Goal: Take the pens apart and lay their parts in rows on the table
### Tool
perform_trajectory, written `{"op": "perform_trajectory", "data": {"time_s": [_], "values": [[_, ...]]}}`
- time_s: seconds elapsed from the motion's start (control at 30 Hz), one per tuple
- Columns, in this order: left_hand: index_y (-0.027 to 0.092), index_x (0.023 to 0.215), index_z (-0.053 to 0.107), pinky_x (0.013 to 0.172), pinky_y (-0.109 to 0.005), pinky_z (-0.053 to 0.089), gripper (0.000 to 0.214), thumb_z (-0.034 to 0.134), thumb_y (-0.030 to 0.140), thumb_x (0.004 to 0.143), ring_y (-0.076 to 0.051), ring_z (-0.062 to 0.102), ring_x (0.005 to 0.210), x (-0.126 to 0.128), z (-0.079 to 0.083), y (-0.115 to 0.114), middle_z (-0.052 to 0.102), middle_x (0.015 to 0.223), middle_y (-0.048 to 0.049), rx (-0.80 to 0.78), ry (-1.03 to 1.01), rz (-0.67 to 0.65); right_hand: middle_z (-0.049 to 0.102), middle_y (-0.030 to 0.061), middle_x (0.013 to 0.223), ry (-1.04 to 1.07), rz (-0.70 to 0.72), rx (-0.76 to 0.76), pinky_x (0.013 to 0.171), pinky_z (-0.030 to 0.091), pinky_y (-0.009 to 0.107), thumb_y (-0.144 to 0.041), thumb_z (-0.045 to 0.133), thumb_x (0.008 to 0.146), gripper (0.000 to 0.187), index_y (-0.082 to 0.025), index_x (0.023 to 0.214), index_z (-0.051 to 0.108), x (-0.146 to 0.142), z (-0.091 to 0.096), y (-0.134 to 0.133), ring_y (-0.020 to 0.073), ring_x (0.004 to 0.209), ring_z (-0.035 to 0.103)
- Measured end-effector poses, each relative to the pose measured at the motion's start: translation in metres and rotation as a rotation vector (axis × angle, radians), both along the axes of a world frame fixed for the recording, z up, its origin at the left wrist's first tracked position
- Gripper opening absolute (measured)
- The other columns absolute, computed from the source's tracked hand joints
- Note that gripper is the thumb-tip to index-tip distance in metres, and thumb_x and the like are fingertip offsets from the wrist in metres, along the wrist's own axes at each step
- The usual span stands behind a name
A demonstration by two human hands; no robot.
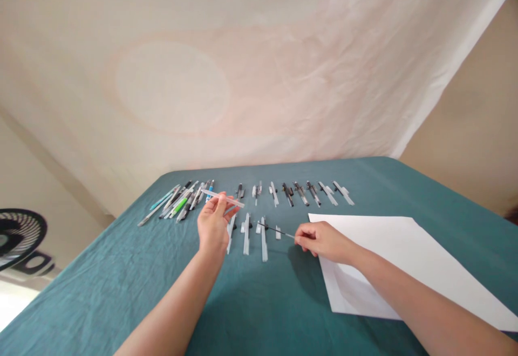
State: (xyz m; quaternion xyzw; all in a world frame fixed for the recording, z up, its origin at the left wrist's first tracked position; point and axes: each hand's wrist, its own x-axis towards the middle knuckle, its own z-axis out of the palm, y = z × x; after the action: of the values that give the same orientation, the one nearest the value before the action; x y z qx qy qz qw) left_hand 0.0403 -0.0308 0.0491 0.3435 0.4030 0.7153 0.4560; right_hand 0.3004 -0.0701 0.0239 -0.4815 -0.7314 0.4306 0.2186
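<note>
My left hand is raised a little over the teal tablecloth, fingers pinched on a clear pen barrel held level. My right hand is closed on the end of a thin dark pen refill that points left, low over the cloth. Below and between the hands lie clear pen barrels side by side, with small caps beside them.
A pile of assembled pens lies at the back left. A row of pen caps and parts runs along the back. A white paper sheet lies under my right forearm. A black fan stands off the table's left.
</note>
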Motion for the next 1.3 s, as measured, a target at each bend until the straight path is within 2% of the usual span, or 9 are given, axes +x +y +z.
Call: {"op": "perform_trajectory", "data": {"time_s": [0.13,0.3,0.4,0.67,0.77,0.9,1.0,1.1,1.3], "values": [[0.014,0.106,0.051,0.053,-0.02,0.048,0.043,0.064,0.035,0.071,-0.01,0.058,0.059,0.003,-0.003,-0.003,0.062,0.074,-0.0022,-0.045,0.175,-0.054,0.063,0.0007,0.06,-0.086,-0.128,0.006,0.044,0.034,0.019,-0.033,0.047,0.079,0.022,-0.017,0.073,0.061,0.01,0.003,0.004,0.0093,0.043,0.05],[0.022,0.126,0.036,0.039,-0.016,0.037,0.059,0.059,0.031,0.073,-0.008,0.048,0.038,0.043,-0.017,-0.024,0.054,0.055,0.0069,-0.118,0.523,-0.355,0.061,0.0024,0.057,-0.403,-0.22,0.327,0.05,0.027,0.022,-0.031,0.049,0.078,0.024,-0.018,0.06,0.057,0.001,0.003,-0.002,0.0128,0.053,0.054],[0.025,0.123,0.041,0.039,-0.016,0.034,0.052,0.054,0.025,0.073,-0.008,0.046,0.034,0.063,-0.023,-0.03,0.053,0.053,0.0082,-0.104,0.782,-0.44,0.062,0.0048,0.06,-0.566,-0.18,0.388,0.05,0.023,0.025,-0.03,0.05,0.078,0.022,-0.019,0.061,0.057,-0.011,-0.002,-0.01,0.0158,0.058,0.056],[0.019,0.1,0.052,0.059,-0.025,0.038,0.029,0.052,0.016,0.071,-0.02,0.06,0.065,0.088,-0.03,-0.013,0.059,0.064,-0.0024,0.0,1.451,-0.356,0.064,0.0042,0.061,-0.492,0.018,0.294,0.049,0.025,0.024,-0.044,0.053,0.079,0.029,-0.02,0.067,0.064,-0.017,-0.005,-0.018,0.0172,0.058,0.058],[0.018,0.102,0.052,0.061,-0.026,0.037,0.026,0.051,0.023,0.076,-0.022,0.06,0.069,0.085,-0.021,-0.014,0.06,0.069,-0.0047,-0.018,1.562,-0.324,0.066,0.0038,0.066,-0.357,0.029,0.296,0.056,0.033,0.024,-0.044,0.048,0.083,0.032,-0.021,0.072,0.067,-0.008,-0.001,-0.01,0.0176,0.064,0.06],[0.021,0.101,0.053,0.062,-0.025,0.037,0.022,0.046,0.028,0.082,-0.02,0.06,0.071,0.071,-0.004,-0.024,0.062,0.074,-0.0041,0.026,1.647,-0.301,0.066,0.0069,0.086,-0.223,-0.003,0.401,0.07,0.037,0.025,-0.021,0.039,0.087,0.026,-0.019,0.094,0.064,0.0,-0.003,0.002,0.0176,0.08,0.059],[0.022,0.097,0.055,0.064,-0.025,0.037,0.019,0.042,0.025,0.084,-0.018,0.059,0.075,0.06,-0.001,-0.038,0.063,0.082,-0.0037,0.112,1.681,-0.326,0.063,0.0046,0.079,-0.235,-0.075,0.366,0.064,0.036,0.023,-0.014,0.037,0.084,0.028,-0.018,0.107,0.054,0.003,-0.009,0.005,0.0152,0.07,0.055],[0.022,0.094,0.056,0.068,-0.025,0.038,0.02,0.037,0.021,0.087,-0.017,0.057,0.079,0.054,-0.008,-0.056,0.062,0.085,-0.0038,0.246,1.705,-0.395,0.059,0.0007,0.073,-0.284,-0.137,0.354,0.059,0.033,0.022,-0.021,0.038,0.087,0.019,-0.02,0.1,0.051,0.006,-0.012,0.007,0.0136,0.064,0.052],[0.02,0.091,0.056,0.066,-0.027,0.037,0.022,0.035,0.016,0.087,-0.017,0.053,0.072,0.051,-0.02,-0.08,0.058,0.075,-0.0034,0.476,1.842,-0.524,0.056,0.0036,0.085,-0.404,-0.102,0.473,0.072,0.034,0.024,-0.017,0.048,0.083,0.01,-0.018,0.08,0.058,0.016,-0.011,0.011,0.0147,0.08,0.053]]}}
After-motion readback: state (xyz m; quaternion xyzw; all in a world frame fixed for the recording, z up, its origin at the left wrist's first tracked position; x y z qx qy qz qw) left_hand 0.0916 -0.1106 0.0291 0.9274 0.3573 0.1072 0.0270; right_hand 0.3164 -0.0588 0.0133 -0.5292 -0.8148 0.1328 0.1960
